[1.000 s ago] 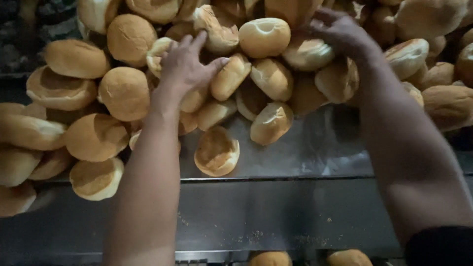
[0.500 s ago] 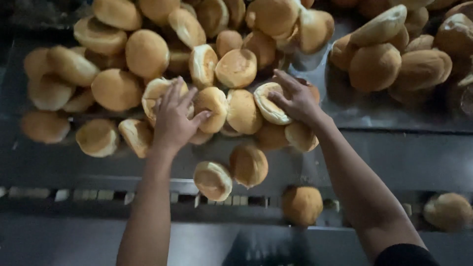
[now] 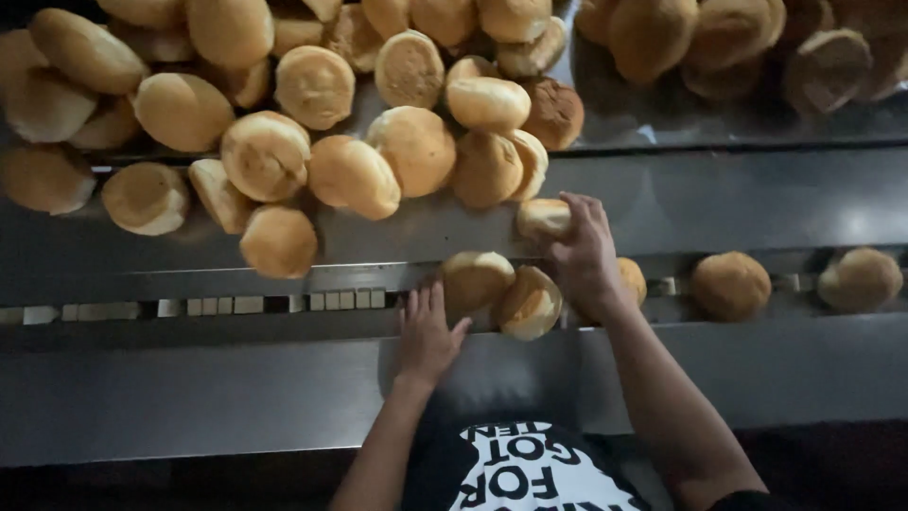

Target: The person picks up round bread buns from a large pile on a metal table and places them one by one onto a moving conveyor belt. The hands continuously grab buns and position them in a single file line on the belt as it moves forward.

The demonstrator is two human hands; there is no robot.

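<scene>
A heap of golden bread rolls (image 3: 350, 175) lies on a sloping steel table (image 3: 719, 199). My left hand (image 3: 427, 333) rests flat near the table's front channel, fingers apart, touching a roll (image 3: 473, 279) at its fingertips. My right hand (image 3: 584, 254) reaches over the channel with its fingers on a small roll (image 3: 543, 218) at the heap's lower edge. Another roll (image 3: 530, 303) sits between the two hands. A further roll (image 3: 632, 279) lies partly hidden behind my right hand.
Two loose rolls (image 3: 730, 284) (image 3: 859, 278) lie in the channel (image 3: 227, 305) to the right. More rolls (image 3: 681, 38) are piled at the back right. The steel front ledge (image 3: 189, 397) runs below the channel. My dark shirt (image 3: 515, 473) with white print shows at the bottom.
Both hands have drawn back from the heap toward the front channel, and several rolls have slid down with them. The view has shifted down so the channel and ledge fill more of it.
</scene>
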